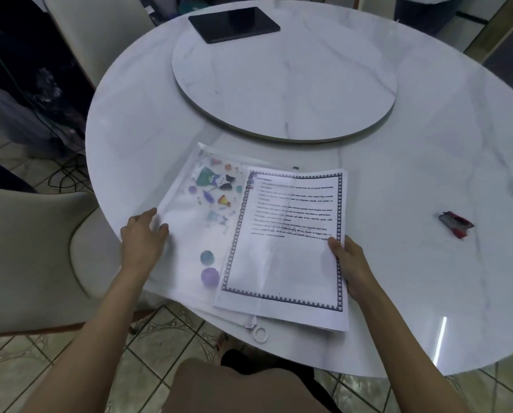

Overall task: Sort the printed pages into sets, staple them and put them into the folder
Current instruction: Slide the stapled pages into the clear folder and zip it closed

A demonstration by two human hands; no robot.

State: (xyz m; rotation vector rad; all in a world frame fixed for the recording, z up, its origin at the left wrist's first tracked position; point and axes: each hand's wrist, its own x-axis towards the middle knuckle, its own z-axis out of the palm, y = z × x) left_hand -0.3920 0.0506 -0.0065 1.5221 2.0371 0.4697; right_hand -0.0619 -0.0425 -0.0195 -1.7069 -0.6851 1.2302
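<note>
Head view, and we're looking down at a round marble table (428,150). The folder (186,251), a clear zip pouch printed with coloured cartoon shapes, lies flat at the near edge and slightly overhangs it. Its ring pull (259,334) dangles just off the rim.

The pages (285,269), a bordered stack with text on the top sheet, lie across the folder's right half. Their left strip looks hazy, as if under the clear cover, and the right part juts out past the folder.

The right hand (352,266) grips the stack's right edge, thumb pressed on top and fingers tucked out of sight beneath. The left hand (142,236) sits at the folder's left edge, fingers gently bent with their tips on the plastic. Whether it pinches the edge or only holds it down, I can't tell.

Over by the right edge the red stapler (456,224) lies alone, well apart from the paperwork. A turntable (279,84) fills the table's middle, with a dark tablet (234,23) on its far rim. A pale chair (26,248) stands at the left edge.
</note>
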